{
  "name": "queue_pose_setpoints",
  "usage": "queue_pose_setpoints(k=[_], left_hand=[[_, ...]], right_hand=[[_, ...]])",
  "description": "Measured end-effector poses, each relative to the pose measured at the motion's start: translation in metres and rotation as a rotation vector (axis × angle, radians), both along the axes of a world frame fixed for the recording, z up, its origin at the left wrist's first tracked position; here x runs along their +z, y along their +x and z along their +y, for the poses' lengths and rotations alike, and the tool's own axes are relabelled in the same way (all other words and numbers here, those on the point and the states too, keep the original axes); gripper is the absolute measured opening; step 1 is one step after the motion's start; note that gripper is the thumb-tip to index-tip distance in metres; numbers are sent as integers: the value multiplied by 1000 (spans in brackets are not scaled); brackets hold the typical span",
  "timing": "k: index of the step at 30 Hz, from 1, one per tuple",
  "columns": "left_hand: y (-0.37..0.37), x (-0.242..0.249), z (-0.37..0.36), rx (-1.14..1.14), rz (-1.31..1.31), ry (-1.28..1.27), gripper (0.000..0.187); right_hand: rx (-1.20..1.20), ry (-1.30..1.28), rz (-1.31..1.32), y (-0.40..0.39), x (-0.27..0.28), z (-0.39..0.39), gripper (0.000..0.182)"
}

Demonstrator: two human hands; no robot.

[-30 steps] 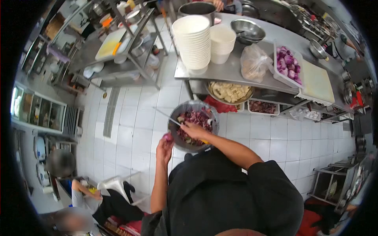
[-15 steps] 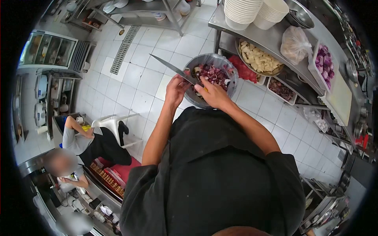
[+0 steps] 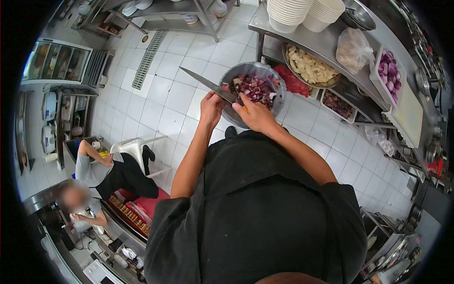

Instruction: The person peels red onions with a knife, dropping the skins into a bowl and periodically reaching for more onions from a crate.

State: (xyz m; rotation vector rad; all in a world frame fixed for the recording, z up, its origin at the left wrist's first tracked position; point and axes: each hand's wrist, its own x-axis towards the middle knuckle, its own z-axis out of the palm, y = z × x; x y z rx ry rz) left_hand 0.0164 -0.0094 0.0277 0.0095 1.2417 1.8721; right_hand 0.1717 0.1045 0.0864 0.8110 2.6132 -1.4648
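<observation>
A long knife points up and to the left over a lined bin. My right hand is closed round its handle, with a bit of yellow showing at the fingers. At the blade's lower edge, my left hand has its fingers pinched together; whatever they may hold is too small to make out. Purple and white scraps lie inside the bin, below both hands.
Right of the bin are a bowl of pale peeled pieces, a red mesh bag and a steel table with stacked white tubs and a basket of purple onions. A seated person is at left.
The knife and both hands have hardly moved. My view has shifted slightly, and a dark shoe now shows below the bin.
</observation>
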Motion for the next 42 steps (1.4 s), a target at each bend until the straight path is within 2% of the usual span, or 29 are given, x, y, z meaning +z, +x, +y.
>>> queue_pose_setpoints(k=[12,14,15,16,19,20,23,24,28,31,33,40,42], left_hand=[[13,-5,1,20,-6,17,28],[13,-26,-4,-63,-8,84,32],[15,-20,-3,-105,-7,116,34],[27,-14,-1,-16,-16,33,39],[27,-7,0,-80,-18,84,41],[25,-5,-2,-91,-34,79,43],[18,-5,-6,-70,-91,115,45],[15,-8,-8,-63,-105,120,46],[13,-8,-9,-36,-75,104,42],[14,-4,-7,-14,-78,61,45],[13,-7,-4,-2,-51,78,52],[15,0,4,-15,-25,119,52],[15,0,6,-15,-17,109,51]], right_hand=[[-19,48,13,-13,-23,-6,68],[-29,15,15,-19,-21,0,67],[-36,-2,18,-23,-21,3,66],[-84,-41,74,-26,-27,6,68],[-94,-144,207,-29,-42,13,68],[-108,-187,195,-28,-47,14,68],[-153,-490,-73,-24,-23,18,68],[-185,-405,84,-26,-27,15,63],[-226,-669,25,-15,-21,13,51],[-225,-772,27,-11,-18,10,52],[-221,-792,8,-10,-19,9,52],[-227,-783,93,-5,-3,4,57],[-188,-644,108,-3,2,4,59]])
